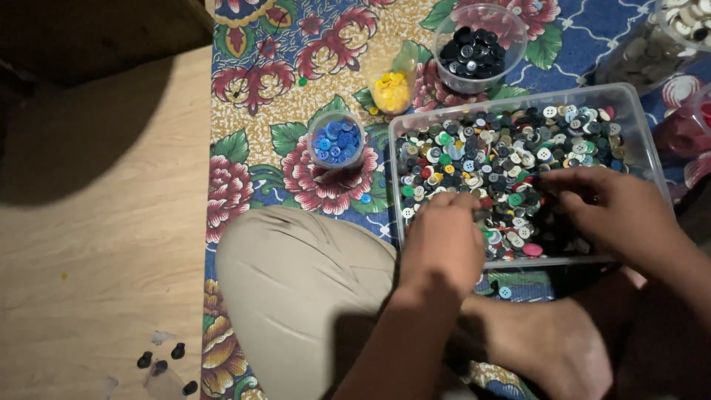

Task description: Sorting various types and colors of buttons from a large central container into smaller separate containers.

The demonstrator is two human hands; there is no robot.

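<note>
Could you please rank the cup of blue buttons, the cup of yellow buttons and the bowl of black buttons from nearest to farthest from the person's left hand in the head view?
Measured from the left hand:
1. Cup of blue buttons, up and to its left on the floral cloth.
2. Cup of yellow buttons, farther up, just behind the clear tub's corner.
3. Bowl of black buttons, farthest, at the top.

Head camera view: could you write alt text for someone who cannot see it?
Two hands, left and right, pick through a clear tray of mixed buttons on a floral cloth. Beside it stand cups of blue, yellow and black buttons.
</note>
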